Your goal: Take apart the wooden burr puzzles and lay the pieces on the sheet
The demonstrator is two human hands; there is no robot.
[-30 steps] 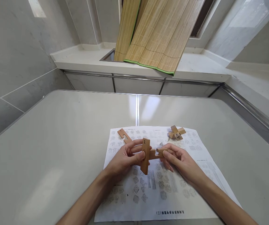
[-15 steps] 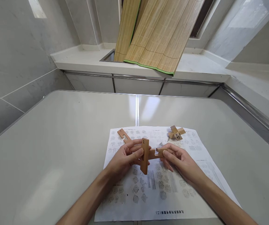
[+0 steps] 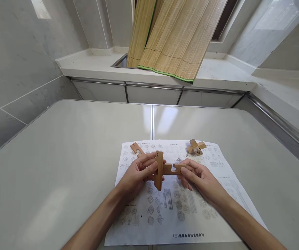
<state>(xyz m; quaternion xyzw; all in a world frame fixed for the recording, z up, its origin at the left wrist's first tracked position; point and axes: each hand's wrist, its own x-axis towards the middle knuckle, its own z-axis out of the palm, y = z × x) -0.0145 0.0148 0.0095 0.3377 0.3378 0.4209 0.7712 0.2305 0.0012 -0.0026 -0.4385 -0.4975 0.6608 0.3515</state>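
Note:
My left hand [image 3: 144, 169] is closed on a wooden puzzle piece marked 2 [image 3: 159, 173], held nearly upright. My right hand [image 3: 195, 173] pinches the right end of a second, notched wooden puzzle piece [image 3: 177, 169], which lies crosswise with its notch facing up. The notched piece meets the upright one from the right; whether it passes through it is hidden by the piece and my left fingers. Behind my left hand, a wooden piece marked 1 [image 3: 134, 147] lies on the printed sheet [image 3: 204, 225], partly covered by the hand.
An assembled wooden cross-shaped puzzle [image 3: 196, 147] sits at the sheet's far right. The sheet carries rows of printed puzzle drawings and lies on a pale table [image 3: 61, 156] with a central seam. Beyond the table, a bamboo blind [image 3: 175, 41] hangs over a white ledge [image 3: 92, 67].
My left hand and the piece marked 2 have shifted slightly left and up. More of the notched piece shows between the hands, while my right hand stays almost in place.

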